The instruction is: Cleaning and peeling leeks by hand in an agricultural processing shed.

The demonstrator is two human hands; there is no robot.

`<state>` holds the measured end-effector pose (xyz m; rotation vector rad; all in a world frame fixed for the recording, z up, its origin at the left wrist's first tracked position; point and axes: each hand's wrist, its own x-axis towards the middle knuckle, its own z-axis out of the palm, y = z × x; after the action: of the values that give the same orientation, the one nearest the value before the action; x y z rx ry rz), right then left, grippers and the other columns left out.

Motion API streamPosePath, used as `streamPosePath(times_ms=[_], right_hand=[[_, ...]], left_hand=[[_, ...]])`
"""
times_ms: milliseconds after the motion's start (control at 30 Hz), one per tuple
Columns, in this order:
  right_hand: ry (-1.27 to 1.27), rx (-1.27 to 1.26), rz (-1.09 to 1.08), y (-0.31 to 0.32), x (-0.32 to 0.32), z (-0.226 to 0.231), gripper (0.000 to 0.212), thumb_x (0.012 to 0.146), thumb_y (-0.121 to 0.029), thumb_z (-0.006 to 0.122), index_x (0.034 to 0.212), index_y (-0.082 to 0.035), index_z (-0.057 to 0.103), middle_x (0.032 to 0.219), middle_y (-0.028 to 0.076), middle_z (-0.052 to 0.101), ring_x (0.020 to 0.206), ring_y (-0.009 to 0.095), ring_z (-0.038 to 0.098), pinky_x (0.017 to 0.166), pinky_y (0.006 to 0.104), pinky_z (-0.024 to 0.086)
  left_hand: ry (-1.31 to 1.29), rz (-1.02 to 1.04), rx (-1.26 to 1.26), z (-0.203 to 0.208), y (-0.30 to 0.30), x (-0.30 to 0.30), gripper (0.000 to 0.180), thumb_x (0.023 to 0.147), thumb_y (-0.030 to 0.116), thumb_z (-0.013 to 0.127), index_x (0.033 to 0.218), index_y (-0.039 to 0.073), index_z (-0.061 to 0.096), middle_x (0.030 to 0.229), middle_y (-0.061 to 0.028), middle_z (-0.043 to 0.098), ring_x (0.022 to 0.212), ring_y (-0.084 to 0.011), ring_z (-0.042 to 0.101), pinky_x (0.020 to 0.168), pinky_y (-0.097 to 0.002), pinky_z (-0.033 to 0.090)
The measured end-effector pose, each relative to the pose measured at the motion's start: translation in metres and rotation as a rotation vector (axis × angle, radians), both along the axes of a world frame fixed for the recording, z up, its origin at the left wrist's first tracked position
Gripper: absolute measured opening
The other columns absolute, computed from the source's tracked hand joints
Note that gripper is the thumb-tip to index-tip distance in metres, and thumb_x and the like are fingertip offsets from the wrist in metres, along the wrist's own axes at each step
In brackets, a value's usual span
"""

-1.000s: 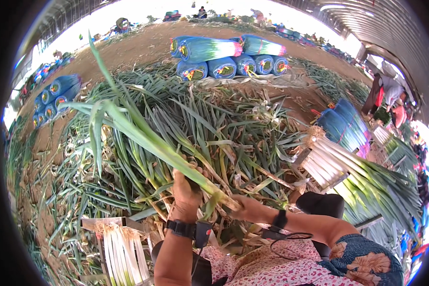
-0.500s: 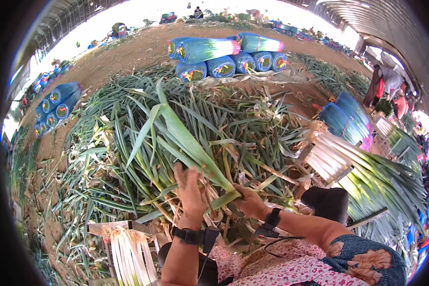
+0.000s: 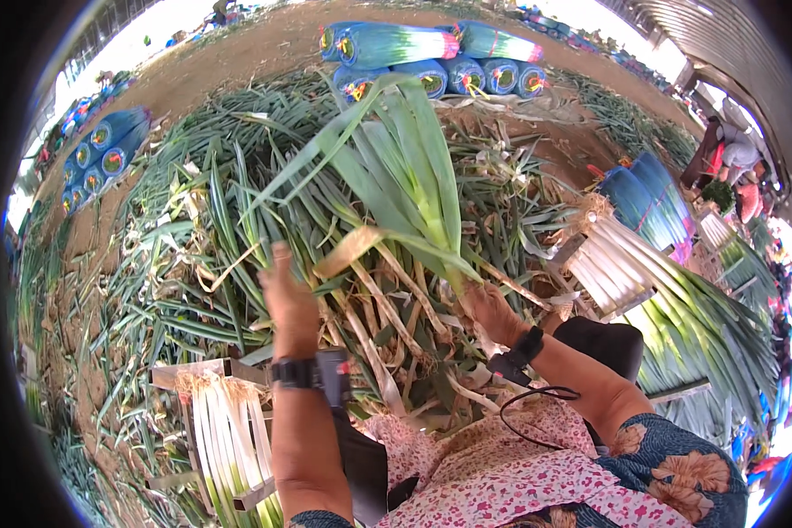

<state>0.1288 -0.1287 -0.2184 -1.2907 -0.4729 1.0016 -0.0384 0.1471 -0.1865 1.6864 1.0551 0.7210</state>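
A leek (image 3: 416,189) with broad green leaves fanned upward stands in front of me. My right hand (image 3: 493,312) is closed around its lower stalk. One yellowed, drying leaf (image 3: 354,248) bends from it toward the left. Apart from the leek's stalk, my left hand (image 3: 292,304) is raised to the left with a finger stretched up, and no held thing shows in it. Under both hands lie loose untrimmed leeks (image 3: 370,286) with pale stalks and roots, among a wide heap of green leaves (image 3: 229,167).
Cleaned white leeks lie in a frame (image 3: 229,431) at lower left and on a larger rack (image 3: 620,264) at right. Blue-wrapped leek bundles (image 3: 405,48) are stacked beyond the heap, with more bundles (image 3: 106,145) at far left. Another person (image 3: 739,158) bends at far right.
My right hand has moved right and forward with the leek, whose leaves now stand more upright and spread. My left hand has drawn left, away from the stalk. The view has tipped slightly downward.
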Motion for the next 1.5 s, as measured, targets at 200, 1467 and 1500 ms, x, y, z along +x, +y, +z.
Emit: streamPosePath(times_ms=[200,1467,1500], right_hand=[[-0.458,-0.135,0.156,0.030,-0.028,0.013,0.035,0.098,-0.032,0.034,0.101,-0.003,0.054,0.065,0.011,0.053,0.058,0.023,0.053,0.063,0.0296,0.045],[-0.793,0.010,0.040,0.105,-0.058,0.057,0.035,0.075,-0.014,0.072,0.102,0.001,0.055,0.091,0.008,0.059,0.084,0.015,0.057,0.078,0.0290,0.046],[-0.677,-0.036,0.061,0.104,-0.064,0.066,0.033,0.077,-0.014,0.071,0.102,0.000,0.055,0.092,0.006,0.058,0.086,0.013,0.055,0.078,0.0273,0.045]], left_hand=[[-0.913,-0.630,-1.087,0.015,-0.074,0.050,0.044,0.090,0.035,0.054,0.121,0.005,0.049,0.117,-0.0102,0.056,0.108,-0.0262,0.053,0.097,-0.0419,0.040],[-0.985,-0.204,-0.808,0.015,-0.059,0.026,0.037,0.089,0.039,0.053,0.112,0.010,0.047,0.105,-0.0067,0.055,0.098,-0.0223,0.053,0.084,-0.0374,0.045],[-1.026,-0.304,-0.906,0.014,-0.056,0.023,0.037,0.089,0.040,0.054,0.109,0.009,0.048,0.104,-0.0067,0.055,0.098,-0.0219,0.053,0.084,-0.0376,0.045]])
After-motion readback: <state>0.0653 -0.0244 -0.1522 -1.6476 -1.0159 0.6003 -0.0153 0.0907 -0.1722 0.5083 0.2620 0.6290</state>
